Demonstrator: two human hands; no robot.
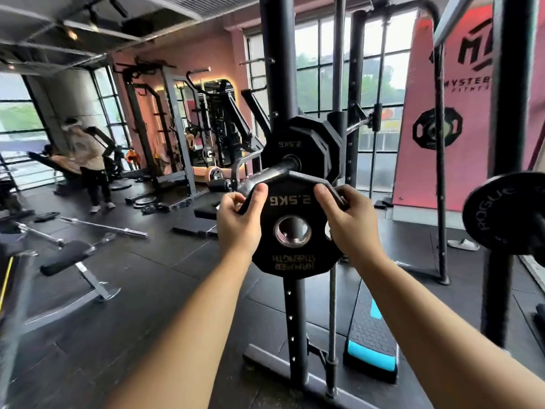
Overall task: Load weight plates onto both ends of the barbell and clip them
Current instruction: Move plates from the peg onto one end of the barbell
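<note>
Left hand [239, 222] is gripping the left edge of the 2.5 kg plate [292, 262], thumb lying across the front face and fingers curling behind the rim; the plate is hanging upright in the air just in front of the barbell sleeve [267, 176], its bore sitting a little below the sleeve's end; right hand [348, 224] is clamping the opposite edge the same way, thumb in front. A matching loaded plate [298, 141] is already sitting further along that sleeve. The held plate is looking light for two hands, rigid and rubber-coated, so probably grippy, with a steel-lined bore that should slide on easily; taking it by the two side edges is keeping fingers away from the bore, which seems the sensible hold. Black rubber flooring [165, 278] is covering the gym; a padded bench [69, 256] is standing at far left, a bare barbell [106, 228] is lying near it, the rack upright [278, 54] is rising behind the plates, a blue-edged step platform [370, 354] is sitting at its foot, and a Rogue plate [507, 214] is showing at right.
</note>
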